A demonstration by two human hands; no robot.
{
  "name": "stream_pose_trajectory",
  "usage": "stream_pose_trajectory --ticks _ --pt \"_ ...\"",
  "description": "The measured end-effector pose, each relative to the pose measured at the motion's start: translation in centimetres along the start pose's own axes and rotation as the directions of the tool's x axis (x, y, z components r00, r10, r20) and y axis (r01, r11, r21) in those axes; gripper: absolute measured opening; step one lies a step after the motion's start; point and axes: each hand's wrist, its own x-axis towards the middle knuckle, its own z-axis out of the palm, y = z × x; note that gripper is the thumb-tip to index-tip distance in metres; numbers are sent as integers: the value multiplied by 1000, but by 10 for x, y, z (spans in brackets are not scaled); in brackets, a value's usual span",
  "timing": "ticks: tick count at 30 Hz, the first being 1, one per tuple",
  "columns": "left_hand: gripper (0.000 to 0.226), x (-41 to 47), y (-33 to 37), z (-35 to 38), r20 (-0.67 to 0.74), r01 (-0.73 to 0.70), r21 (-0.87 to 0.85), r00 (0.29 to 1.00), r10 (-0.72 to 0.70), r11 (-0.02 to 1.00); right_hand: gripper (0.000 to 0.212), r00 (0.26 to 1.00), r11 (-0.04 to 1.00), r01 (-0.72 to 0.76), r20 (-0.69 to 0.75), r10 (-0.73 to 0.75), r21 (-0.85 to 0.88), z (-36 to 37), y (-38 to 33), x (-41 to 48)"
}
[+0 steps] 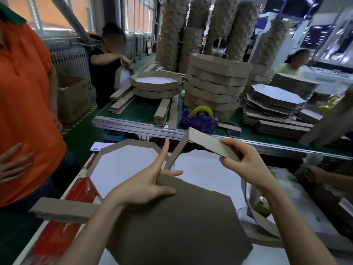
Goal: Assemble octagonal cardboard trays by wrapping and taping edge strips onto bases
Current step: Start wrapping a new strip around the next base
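On the white tabletop (pixel 305 213) ahead of me, one finished octagonal cardboard tray with a white floor (pixel 122 165) is sitting done, left of my work. I'm holding the brown octagonal cardboard base (pixel 181 217) tilted, my left grip (pixel 150 182) pinching its upper edge, thumb sticking up. My right grip (pixel 242 163) is clamping the brown creased cardboard edge strip (pixel 206 142) just above the base. The strip looks barely started, so most wrapping and all taping are remaining. The yellow tape roll (pixel 202 110) is waiting behind.
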Motion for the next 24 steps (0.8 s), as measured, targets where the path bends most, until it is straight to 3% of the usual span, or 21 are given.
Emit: stream_pose_trajectory --ticks 3,6,11,13,15,18,21,24 --pt "118 4 5 2 24 -26 59 999 25 998 42 1000 1000 19 -21 -19 14 -5 -8 -3" --pt "123 5 6 5 -66 -46 108 996 53 993 43 1000 999 18 -15 -18 31 -17 -9 -6" --pt "117 -1 -4 6 -198 -8 142 979 36 990 47 986 996 -69 151 75 -50 -49 21 -29" --pt "108 -1 -7 8 -220 18 163 975 18 986 53 937 971 -159 285 205 -176 -56 39 -36" --pt "102 0 -9 9 -241 44 193 970 4 980 57 842 923 -264 399 362 -281 -57 49 -39" --pt "101 4 -7 13 -245 66 223 969 -9 973 54 756 887 -305 478 447 -346 -49 46 -33" --pt "101 9 1 18 -212 50 233 977 1 971 54 871 933 -227 370 323 -279 -32 33 -12" --pt "101 11 8 19 -194 52 259 981 -1 964 33 967 981 -111 208 143 -160 -4 0 26"
